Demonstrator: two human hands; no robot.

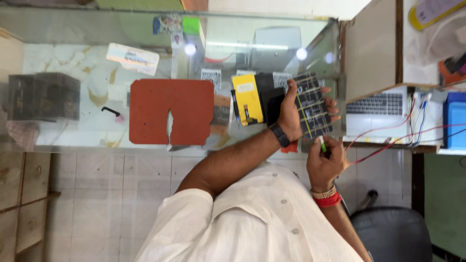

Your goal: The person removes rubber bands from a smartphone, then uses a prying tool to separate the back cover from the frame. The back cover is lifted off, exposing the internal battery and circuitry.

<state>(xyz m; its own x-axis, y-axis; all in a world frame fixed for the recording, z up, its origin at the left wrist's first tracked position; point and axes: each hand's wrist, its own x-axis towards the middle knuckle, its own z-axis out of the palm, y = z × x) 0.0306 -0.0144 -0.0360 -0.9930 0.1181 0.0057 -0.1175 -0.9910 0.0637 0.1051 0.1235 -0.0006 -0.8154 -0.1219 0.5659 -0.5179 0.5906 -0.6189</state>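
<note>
Dark panel (313, 104) is steadied flat by left hand (291, 114), fingers wrapped round it; pen (322, 144) is pinched in closed right hand (325, 165) at near edge.

Glossy glass bench (73, 131); on it a matt red rubbery mat (165, 116), beside that a shiny yellow plastic box (247, 99).

A glass-topped table (73, 131) is carrying a notched red mat (160, 109), a yellow-and-black box (247, 99) and a dark block (43, 96) at its far left. A small black tool (111, 112) and a white card (132, 58) are also lying on it.
</note>
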